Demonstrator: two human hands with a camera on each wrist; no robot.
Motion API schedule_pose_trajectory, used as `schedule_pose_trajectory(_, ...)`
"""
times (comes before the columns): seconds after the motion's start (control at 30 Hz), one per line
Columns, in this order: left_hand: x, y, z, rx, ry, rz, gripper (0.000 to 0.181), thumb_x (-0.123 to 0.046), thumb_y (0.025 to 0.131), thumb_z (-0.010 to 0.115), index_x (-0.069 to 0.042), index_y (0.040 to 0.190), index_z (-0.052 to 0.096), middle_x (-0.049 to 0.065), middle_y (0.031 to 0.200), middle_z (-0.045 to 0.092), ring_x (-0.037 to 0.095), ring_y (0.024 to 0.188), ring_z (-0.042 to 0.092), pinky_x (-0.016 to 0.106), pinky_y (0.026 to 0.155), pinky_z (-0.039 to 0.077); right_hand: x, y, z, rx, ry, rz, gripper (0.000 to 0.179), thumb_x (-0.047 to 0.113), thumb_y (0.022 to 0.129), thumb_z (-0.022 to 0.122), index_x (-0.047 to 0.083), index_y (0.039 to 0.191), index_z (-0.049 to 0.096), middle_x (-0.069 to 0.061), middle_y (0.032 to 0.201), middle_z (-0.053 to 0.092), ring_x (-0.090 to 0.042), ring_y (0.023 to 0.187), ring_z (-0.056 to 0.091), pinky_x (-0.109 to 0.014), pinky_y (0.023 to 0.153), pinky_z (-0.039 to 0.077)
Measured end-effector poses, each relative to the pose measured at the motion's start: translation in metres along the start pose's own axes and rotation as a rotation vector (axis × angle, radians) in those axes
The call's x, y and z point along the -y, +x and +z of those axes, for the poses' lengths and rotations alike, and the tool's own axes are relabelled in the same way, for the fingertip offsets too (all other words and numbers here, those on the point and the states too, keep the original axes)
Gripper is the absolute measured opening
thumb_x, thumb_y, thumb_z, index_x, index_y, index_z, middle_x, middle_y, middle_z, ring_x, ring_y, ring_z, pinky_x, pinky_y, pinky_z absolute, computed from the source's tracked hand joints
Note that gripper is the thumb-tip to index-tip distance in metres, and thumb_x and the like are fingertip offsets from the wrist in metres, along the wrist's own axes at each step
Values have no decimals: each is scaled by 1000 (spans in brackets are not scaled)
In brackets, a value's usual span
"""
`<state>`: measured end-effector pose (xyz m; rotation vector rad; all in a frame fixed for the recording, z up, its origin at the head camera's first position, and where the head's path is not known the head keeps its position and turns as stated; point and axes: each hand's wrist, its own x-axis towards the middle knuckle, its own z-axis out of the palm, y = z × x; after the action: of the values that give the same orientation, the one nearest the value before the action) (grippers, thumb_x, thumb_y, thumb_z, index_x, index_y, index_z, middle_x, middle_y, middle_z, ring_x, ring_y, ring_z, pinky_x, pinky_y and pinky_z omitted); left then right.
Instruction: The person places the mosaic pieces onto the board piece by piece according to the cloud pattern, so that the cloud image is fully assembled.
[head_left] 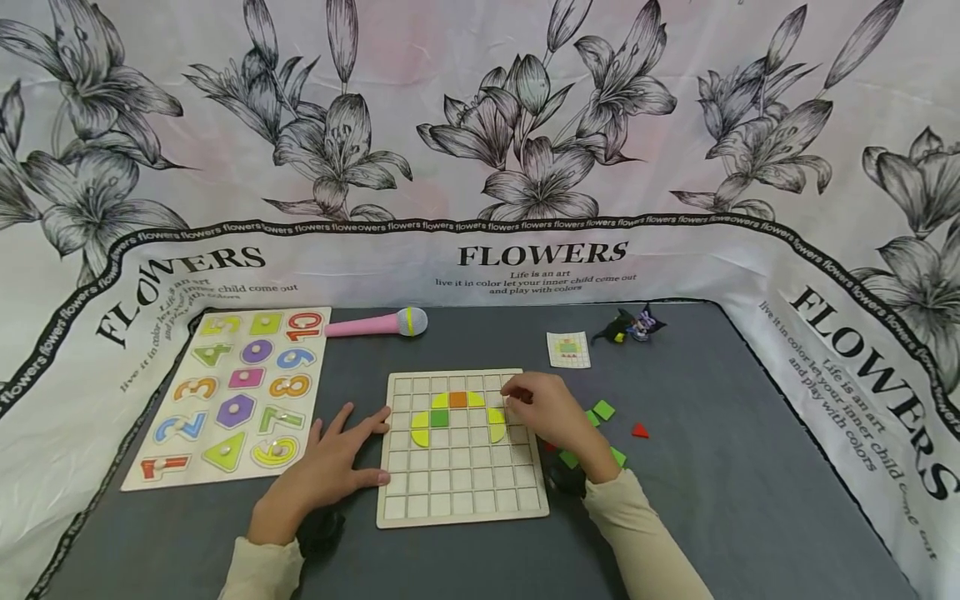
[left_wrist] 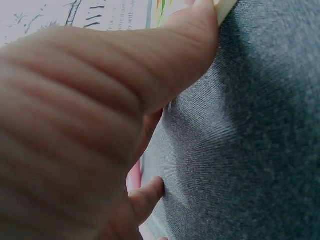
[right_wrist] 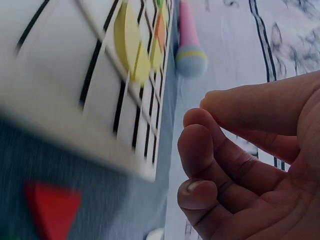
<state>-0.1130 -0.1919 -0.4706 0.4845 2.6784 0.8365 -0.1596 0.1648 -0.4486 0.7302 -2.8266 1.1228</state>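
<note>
A pale wooden grid board (head_left: 461,483) lies in the middle of the table. On it sit several yellow rounded-corner pieces (head_left: 422,437), an orange square (head_left: 457,400) and a green square (head_left: 438,417). My left hand (head_left: 333,458), fingers spread, touches the board's left edge with thumb and fingertips. In the left wrist view the thumb (left_wrist: 185,45) reaches that edge. Over the board's upper right corner is my right hand (head_left: 547,408), near the yellow pieces there. Its fingers (right_wrist: 195,145) are loosely bent towards the thumb, and nothing shows between them.
Green squares (head_left: 603,409) and a red triangle (head_left: 640,430) lie right of the board, partly behind the right forearm. A small pattern card (head_left: 568,350) and dark toy figures (head_left: 637,325) stand farther back. Leftward are a number puzzle board (head_left: 255,379) and a pink toy microphone (head_left: 367,325).
</note>
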Motion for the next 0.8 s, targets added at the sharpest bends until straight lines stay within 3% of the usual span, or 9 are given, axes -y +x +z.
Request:
schedule_pose_trajectory(0.37,0,-1,-1,-13,8,11,93,-37,90,88,-12,166,40,13,158,55,57,157,13,81,117,-1,-24,-31,-42,-55,-60,135,16,0,100,72,-1,115,78,-7,104,76,-22,91,69,-42,77,59)
schedule_pose_trajectory(0.63,0,-1,-1,-8,20,11,93,-39,90,88,-12,166,41,13,157,56,58,156,15,83,116,1,-42,-53,-62,-45,-119,200,16,1,99,74,-5,113,76,-7,94,75,-22,82,68,-42,71,57)
schedule_pose_trajectory(0.8,-2,-2,-1,-12,20,21,93,-39,89,88,-11,165,42,13,156,57,59,155,16,84,115,3,-50,-61,-63,7,-165,218,12,4,97,76,-2,107,77,0,79,67,-14,66,56,-35,59,49)
